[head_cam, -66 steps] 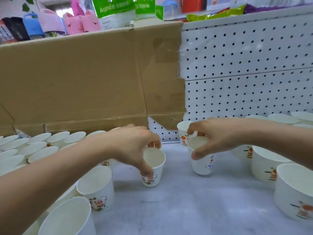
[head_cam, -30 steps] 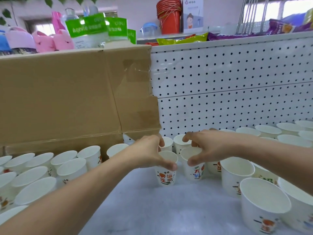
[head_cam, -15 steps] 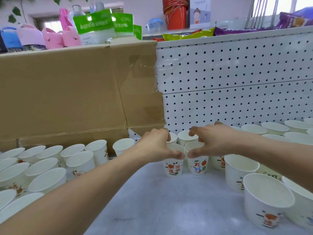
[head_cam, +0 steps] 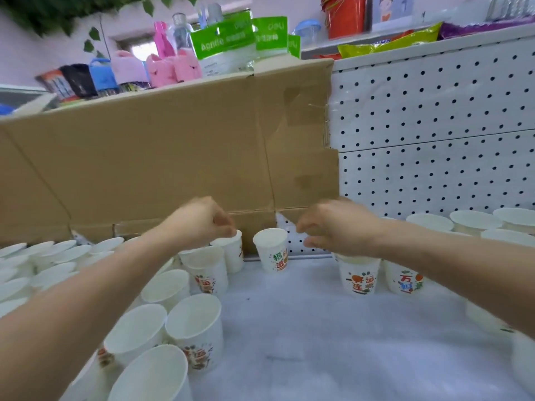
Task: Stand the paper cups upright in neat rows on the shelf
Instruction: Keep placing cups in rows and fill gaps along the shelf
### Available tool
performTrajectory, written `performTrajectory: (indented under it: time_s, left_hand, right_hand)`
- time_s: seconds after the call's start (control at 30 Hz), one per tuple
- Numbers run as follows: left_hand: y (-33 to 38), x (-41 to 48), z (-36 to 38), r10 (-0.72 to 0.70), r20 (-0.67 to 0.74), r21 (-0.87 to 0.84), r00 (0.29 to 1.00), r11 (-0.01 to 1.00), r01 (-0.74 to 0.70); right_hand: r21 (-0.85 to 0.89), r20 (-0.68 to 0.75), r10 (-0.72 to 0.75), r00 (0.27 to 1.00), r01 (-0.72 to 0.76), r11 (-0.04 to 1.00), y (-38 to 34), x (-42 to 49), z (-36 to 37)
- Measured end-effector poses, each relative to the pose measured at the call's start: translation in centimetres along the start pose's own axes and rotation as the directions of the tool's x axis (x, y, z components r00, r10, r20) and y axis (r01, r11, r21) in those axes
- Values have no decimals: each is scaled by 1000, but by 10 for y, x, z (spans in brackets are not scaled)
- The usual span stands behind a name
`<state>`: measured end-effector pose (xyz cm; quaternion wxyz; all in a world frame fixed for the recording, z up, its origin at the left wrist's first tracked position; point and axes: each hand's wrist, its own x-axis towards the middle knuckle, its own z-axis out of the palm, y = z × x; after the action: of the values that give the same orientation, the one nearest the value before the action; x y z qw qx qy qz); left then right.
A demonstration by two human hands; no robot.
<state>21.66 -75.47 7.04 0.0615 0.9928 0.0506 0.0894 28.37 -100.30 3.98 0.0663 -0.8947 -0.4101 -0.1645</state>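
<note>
Left hand [head_cam: 202, 224], fingers curled, meets the rim of the back cup [head_cam: 233, 256]; blur hides whether it pinches. Right hand [head_cam: 341, 227], half curled and empty, hovers over the printed cup [head_cam: 359, 277]. Bare shelf [head_cam: 318, 342] lies open in front of both hands, with cardboard [head_cam: 173, 157] behind.

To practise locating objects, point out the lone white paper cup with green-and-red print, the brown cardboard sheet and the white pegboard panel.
Lone white paper cup [head_cam: 272, 257]: head view, printed front wall.
Brown cardboard sheet [head_cam: 159, 157]: head view, flat face.
White pegboard panel [head_cam: 434, 111]: head view, perforated face.

The left hand [head_cam: 199, 224] has released the printed cup [head_cam: 359, 277] and now pinches a back cup [head_cam: 231, 253].
</note>
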Motion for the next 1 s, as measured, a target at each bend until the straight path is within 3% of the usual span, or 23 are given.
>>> performTrajectory:
  time_s: [0.17,0.3,0.47,0.63,1.0]
  left_hand:
    - [1,24,22,-67,15,155,998,986,64]
    - [4,35,36,-13,-27,273,1000,962,20]
    - [2,36,42,112,-17,260,994,960,-104]
    - [-1,33,46,309,56,101,949,944,-313]
    - [10,45,49,455,41,166,890,875,-455]
  right_hand:
    - [-208,75,-45,996,59,976,-22,39,25]
    - [-290,110,-86,990,115,950,-22,51,34]
    - [-327,80,-139,987,158,932,-14,44,34]
    - [-413,33,-116,993,119,903,-4,31,32]
    - [-394,75,-42,996,69,916,4,24,27]
